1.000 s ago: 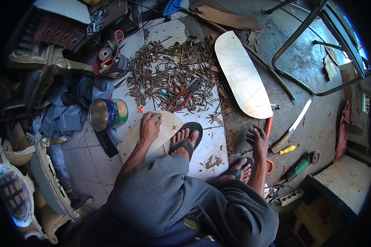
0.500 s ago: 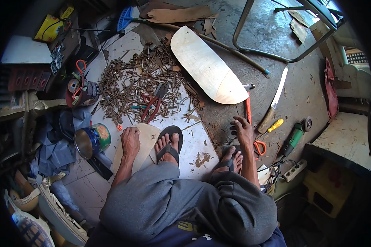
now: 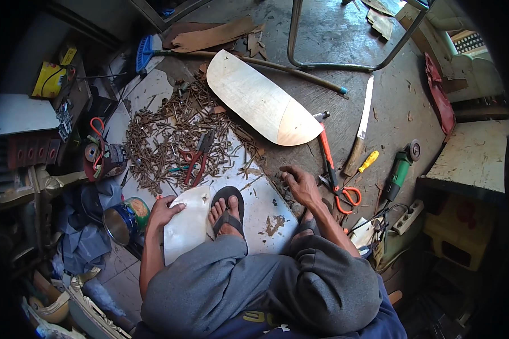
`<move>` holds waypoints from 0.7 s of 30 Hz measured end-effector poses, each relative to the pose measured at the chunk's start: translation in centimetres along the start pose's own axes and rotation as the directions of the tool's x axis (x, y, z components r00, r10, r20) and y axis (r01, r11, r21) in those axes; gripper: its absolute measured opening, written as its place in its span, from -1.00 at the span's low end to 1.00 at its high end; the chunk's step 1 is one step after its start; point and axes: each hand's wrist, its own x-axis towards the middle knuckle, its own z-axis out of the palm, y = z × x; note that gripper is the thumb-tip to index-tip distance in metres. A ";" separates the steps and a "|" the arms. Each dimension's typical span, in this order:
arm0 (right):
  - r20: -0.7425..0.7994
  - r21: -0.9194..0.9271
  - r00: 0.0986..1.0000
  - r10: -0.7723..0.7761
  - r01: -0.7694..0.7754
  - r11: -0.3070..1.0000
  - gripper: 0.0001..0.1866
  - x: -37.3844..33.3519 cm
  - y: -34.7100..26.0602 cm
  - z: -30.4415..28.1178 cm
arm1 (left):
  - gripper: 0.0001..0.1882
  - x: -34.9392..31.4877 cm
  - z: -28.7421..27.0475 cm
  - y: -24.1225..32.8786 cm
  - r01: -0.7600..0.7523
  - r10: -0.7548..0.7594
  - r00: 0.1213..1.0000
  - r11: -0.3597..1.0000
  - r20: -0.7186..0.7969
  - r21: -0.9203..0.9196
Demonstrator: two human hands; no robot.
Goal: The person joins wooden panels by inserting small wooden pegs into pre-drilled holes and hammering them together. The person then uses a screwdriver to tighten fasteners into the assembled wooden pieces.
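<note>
My left hand point(image 3: 166, 211) grips the left edge of a pale, thin wooden panel point(image 3: 188, 226), thumb on top and fingers underneath. The panel lies beside my sandalled foot, its lower end hidden by my trouser leg. My right hand point(image 3: 301, 185) hovers over the floor, fingers apart and holding nothing. Just right of it are scissors point(image 3: 348, 199) with orange handles and an orange-handled hammer point(image 3: 327, 150). A larger rounded wooden panel point(image 3: 266, 99) lies ahead, next to the hammer's head. Red-handled pliers point(image 3: 199, 161) rest on a heap of rusty nails point(image 3: 169, 127).
At right lie a long knife point(image 3: 363, 127), a yellow screwdriver point(image 3: 369, 161), a green angle grinder point(image 3: 400, 172) and a power strip point(image 3: 407, 217). A tin can point(image 3: 124, 220) lies at left. A metal chair frame point(image 3: 336, 66) and a blue-headed rake point(image 3: 145, 55) stand at the far side.
My left hand has gone from lying on the small panel to gripping its edge, and the panel has tilted. My right hand has moved left, away from the hammer. The view has shifted.
</note>
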 end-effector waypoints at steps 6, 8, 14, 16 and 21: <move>0.146 0.076 0.852 -0.503 0.498 0.864 -0.69 0.2 -6.3 3.9 | -0.65 -1.1 -1.3 11.4 -0.177 0.168 0.981 0.980 -0.095 -0.094; 0.129 0.062 0.801 -0.585 0.582 0.811 -0.67 0.2 -9.2 4.3 | -0.68 -0.4 0.8 15.7 -0.247 0.243 0.964 0.968 -0.112 -0.030; -0.106 -0.189 0.831 -0.547 0.523 0.831 -0.72 1.6 -9.2 5.5 | -0.68 1.5 6.2 21.6 -0.292 0.313 0.948 0.928 -0.059 0.233; -0.109 -0.190 0.848 -0.519 0.494 0.848 -0.73 1.7 -7.9 5.3 | -0.66 2.1 6.7 21.4 -0.294 0.311 0.950 0.925 -0.038 0.241; -0.075 -0.247 0.863 -0.499 0.469 0.848 -0.75 1.4 -6.9 5.7 | -0.65 1.8 8.1 22.7 -0.325 0.334 0.942 0.902 0.017 0.282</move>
